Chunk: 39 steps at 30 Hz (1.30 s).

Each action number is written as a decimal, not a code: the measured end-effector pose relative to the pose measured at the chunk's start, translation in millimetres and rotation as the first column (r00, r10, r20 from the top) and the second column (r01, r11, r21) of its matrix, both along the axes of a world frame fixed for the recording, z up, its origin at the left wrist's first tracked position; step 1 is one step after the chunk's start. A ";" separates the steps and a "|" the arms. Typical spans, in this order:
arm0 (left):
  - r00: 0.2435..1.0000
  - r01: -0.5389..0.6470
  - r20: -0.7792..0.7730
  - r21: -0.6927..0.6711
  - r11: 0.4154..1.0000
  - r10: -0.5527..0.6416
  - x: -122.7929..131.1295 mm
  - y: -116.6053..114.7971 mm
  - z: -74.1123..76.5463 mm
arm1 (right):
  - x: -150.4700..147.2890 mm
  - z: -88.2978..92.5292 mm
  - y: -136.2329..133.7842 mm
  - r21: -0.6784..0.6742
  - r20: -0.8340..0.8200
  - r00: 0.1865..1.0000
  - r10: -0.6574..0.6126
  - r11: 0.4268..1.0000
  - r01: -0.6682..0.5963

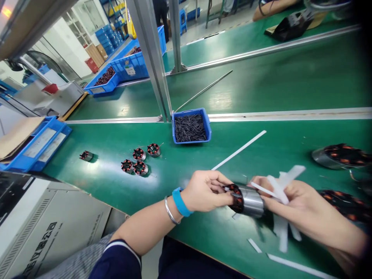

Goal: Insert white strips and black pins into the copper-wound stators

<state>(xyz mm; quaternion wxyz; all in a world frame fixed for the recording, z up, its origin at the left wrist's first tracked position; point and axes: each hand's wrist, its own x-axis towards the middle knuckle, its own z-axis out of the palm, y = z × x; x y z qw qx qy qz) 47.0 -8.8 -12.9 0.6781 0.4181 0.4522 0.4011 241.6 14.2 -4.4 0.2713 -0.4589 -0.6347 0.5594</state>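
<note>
A metal motor stator [252, 201] with black and copper windings lies on its side between my two hands. My left hand [207, 190], with a blue band and a silver bangle at the wrist, pinches its winding end. The fingers of my right hand [296, 197] are closed at the stator's other end, and several white strips [283, 190] stick out between them. A long white strip [240, 150] lies on the green table [180, 166] beyond my hands. Another white strip [299, 265] and a short piece [255, 245] lie nearer to me.
A blue bin [192, 142] of small black pieces stands mid-table. Several small stators [141, 168] sit to the left, larger ones [343, 155] at the right. A metal post [154, 58] rises behind the bin. A person's arm [273, 8] shows at the top right.
</note>
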 end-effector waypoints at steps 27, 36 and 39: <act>0.979 -0.024 0.189 -0.240 0.971 0.071 -7.8 15.4 4.0 | 30.4 28.5 3.2 0.161 0.099 0.992 0.074 0.983 -0.089; 0.948 0.175 0.305 -0.244 0.954 -0.096 -9.5 12.1 0.9 | 3.9 13.9 -3.7 0.146 0.068 0.997 -0.029 0.989 0.019; 0.969 0.168 0.214 -0.217 0.962 -0.121 -5.0 6.2 3.2 | -1.9 7.1 -6.7 0.186 0.055 0.998 -0.025 0.982 0.015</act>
